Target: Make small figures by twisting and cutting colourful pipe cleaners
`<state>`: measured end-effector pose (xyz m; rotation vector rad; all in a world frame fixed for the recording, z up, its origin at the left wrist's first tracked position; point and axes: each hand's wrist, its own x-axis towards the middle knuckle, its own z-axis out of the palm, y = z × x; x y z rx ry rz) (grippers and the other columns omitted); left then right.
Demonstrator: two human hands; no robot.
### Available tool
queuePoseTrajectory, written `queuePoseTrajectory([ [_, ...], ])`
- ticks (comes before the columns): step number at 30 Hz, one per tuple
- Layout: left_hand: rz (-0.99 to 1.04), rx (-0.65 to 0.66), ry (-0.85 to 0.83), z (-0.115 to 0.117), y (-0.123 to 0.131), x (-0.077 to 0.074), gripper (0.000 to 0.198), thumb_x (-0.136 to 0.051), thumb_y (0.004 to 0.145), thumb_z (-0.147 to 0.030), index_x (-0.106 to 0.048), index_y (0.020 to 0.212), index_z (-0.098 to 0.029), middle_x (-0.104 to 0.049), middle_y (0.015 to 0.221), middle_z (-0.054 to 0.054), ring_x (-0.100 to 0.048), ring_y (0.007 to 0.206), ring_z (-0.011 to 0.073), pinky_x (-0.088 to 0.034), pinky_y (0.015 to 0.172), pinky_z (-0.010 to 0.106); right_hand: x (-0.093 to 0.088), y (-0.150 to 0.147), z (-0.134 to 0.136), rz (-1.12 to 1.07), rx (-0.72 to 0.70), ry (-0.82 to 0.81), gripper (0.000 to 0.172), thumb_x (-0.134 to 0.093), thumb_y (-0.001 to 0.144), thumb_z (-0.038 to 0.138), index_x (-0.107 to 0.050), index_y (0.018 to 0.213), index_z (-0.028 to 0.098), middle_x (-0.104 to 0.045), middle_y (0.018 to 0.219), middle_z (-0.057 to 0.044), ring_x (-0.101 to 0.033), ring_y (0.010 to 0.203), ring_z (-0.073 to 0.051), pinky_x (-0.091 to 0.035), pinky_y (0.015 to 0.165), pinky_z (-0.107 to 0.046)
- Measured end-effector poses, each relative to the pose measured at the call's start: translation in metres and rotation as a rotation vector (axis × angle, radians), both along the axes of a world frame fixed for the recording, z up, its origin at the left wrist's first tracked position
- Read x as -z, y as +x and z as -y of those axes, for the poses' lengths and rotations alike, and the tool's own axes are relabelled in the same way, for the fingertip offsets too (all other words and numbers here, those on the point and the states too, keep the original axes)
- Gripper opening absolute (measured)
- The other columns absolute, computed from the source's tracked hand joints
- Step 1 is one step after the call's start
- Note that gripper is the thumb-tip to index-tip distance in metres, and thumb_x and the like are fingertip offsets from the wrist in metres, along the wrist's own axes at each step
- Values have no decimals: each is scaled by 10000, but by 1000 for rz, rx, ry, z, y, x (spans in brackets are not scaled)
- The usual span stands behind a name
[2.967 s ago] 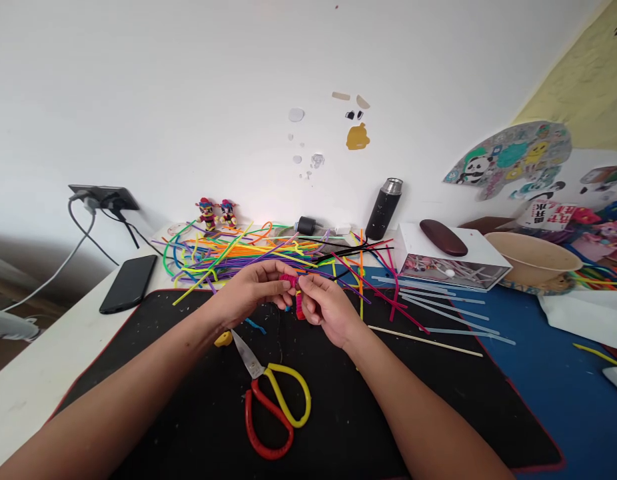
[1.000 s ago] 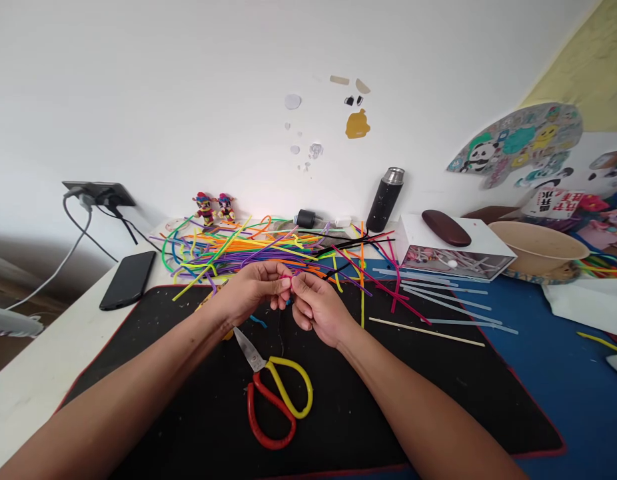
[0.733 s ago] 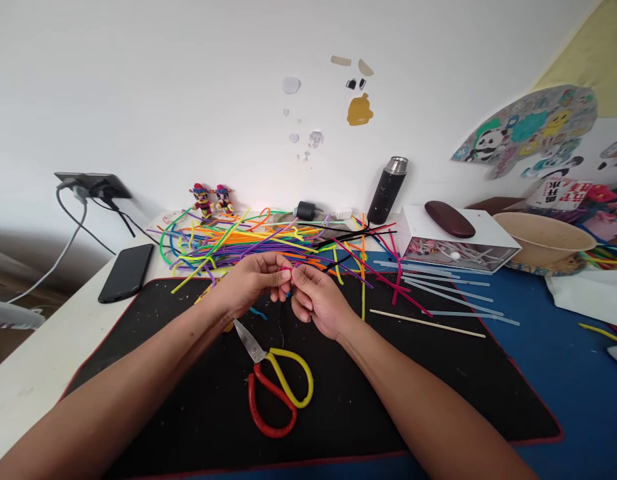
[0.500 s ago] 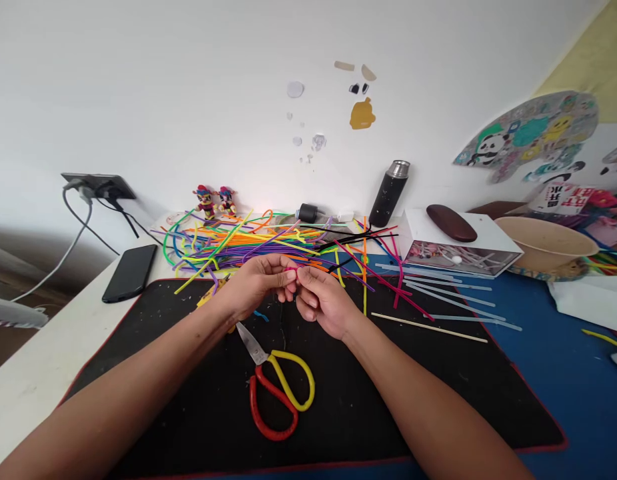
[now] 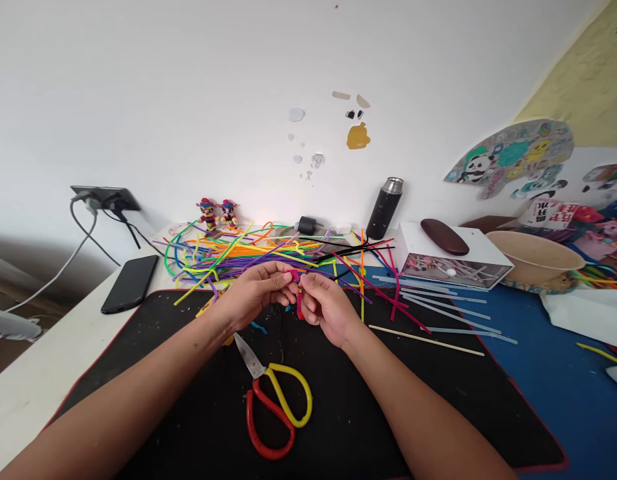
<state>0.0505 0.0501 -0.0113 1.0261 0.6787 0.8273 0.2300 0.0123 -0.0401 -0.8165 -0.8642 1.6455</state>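
Observation:
Between my two hands is a small magenta piece (image 5: 300,308), partly hidden by the fingers, with bits of other colours on it. My left hand (image 5: 263,293) pinches its upper left part between thumb and finger. My right hand (image 5: 328,307) grips it from the right, fingers curled. Just below lie scissors (image 5: 258,369) with one red and one yellow handle, on a black mat (image 5: 348,413). A big pile of coloured fuzzy stems (image 5: 248,257) spreads behind the hands.
A black phone (image 5: 129,285) lies at left. Two small figures (image 5: 218,213), a black bottle (image 5: 384,210) and a white box (image 5: 481,247) with a brown case (image 5: 444,237) stand behind. Pale sticks (image 5: 453,307), a wooden stick (image 5: 426,340) and a beige bowl (image 5: 536,252) are at right.
The view has tilted up slightly, so most things sit lower in the picture. More of the magenta piece now shows between and below my fingers. Both hands stay close together.

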Motion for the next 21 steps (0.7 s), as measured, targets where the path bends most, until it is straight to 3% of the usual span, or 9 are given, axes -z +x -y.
queuePoseTrajectory([
  [21, -36, 46, 27, 3, 1, -1, 337, -906, 799, -367, -679, 896, -138, -687, 678, 13, -633, 564, 117, -450, 523, 202, -1, -4, 4, 1, -82, -11, 499, -855, 769, 609, -620, 755, 169, -481, 507, 82, -401, 364, -61, -204, 368, -213],
])
